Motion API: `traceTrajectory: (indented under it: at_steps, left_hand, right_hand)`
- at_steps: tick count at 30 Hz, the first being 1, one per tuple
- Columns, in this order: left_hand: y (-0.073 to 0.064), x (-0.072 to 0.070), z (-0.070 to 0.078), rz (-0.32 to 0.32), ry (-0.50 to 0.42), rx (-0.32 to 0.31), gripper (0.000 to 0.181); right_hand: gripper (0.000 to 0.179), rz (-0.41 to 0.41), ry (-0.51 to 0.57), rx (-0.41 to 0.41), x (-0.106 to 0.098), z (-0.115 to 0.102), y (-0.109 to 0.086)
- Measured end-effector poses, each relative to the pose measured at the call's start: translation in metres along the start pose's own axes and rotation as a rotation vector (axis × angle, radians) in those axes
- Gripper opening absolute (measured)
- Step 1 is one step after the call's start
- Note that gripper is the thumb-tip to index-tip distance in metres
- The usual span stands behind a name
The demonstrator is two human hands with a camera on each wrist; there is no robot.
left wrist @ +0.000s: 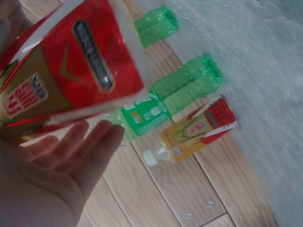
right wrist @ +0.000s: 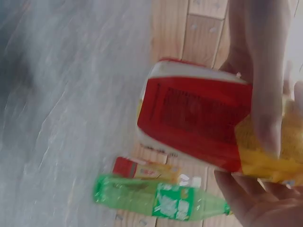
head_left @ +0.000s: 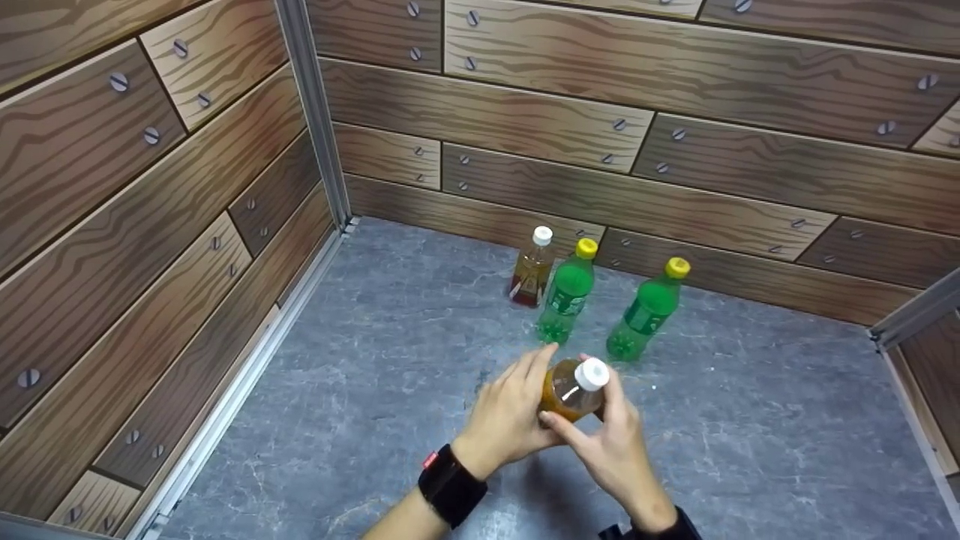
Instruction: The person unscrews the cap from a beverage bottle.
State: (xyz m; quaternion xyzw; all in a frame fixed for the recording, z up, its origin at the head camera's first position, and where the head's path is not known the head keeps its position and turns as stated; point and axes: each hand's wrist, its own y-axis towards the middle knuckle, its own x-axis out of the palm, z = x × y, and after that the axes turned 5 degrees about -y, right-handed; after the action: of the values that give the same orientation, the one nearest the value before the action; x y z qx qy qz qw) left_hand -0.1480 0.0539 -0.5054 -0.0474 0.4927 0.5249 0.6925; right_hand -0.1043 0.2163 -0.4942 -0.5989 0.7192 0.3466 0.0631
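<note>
Both hands hold one white-capped amber-drink bottle (head_left: 571, 395) in front of the left yellow-capped green soda bottle (head_left: 568, 296), on the side toward the person and slightly to its right, raised off the gray marbled surface (head_left: 375, 360). The left hand (head_left: 511, 409) grips the amber-drink bottle from its left side, the fingers laid fairly straight along it; the right hand (head_left: 611, 442) clasps it from the other side, its thumb reaching across the near face. The bottle is about upright, and its label shows red, gold and white in the left wrist view, and a red panel beside yellow in the right wrist view; the small print is too blurred to read. Just to the left of the left green soda bottle and a little behind it stands a smaller-looking white-capped bottle (head_left: 531, 274) with a similar red and gold label. To the right of that same landmark, apart from it and slightly nearer the person, stands the right green soda bottle (head_left: 645, 315), also yellow-capped with a green label. Behind the landmark rises a plank-patterned wall (head_left: 525, 112) printed with screw heads. Nearer the person than the landmark, a black wristband (head_left: 452, 486) with a red tag circles the left wrist.
</note>
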Motion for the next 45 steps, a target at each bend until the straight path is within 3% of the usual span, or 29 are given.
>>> traceTrajectory:
  at_steps: [8,14,18,22,29,45]
  left_hand:
    - [-0.003,-0.004,0.005,0.025,-0.037,0.020,0.087]
    - [-0.006,-0.010,0.005,0.035,-0.028,0.039,0.084]
    - [-0.007,-0.013,0.006,0.034,0.018,0.042,0.086]
    - [-0.010,-0.014,0.007,0.033,0.060,0.054,0.082]
    - [-0.013,-0.015,0.013,0.039,0.076,0.084,0.075]
    - [-0.017,-0.021,0.017,-0.004,0.147,0.113,0.077]
  right_hand:
    - [0.082,-0.001,-0.002,-0.033,-0.003,-0.008,-0.007]
    - [0.088,-0.004,-0.065,-0.126,-0.032,-0.015,-0.002]
    - [0.075,0.050,-0.122,-0.172,-0.058,-0.025,0.007]
    - [0.055,0.041,-0.189,-0.224,-0.070,-0.034,0.013]
    - [0.030,0.015,-0.238,-0.256,-0.074,-0.041,0.012]
    - [0.039,-0.042,-0.204,-0.377,-0.078,-0.031,0.004]
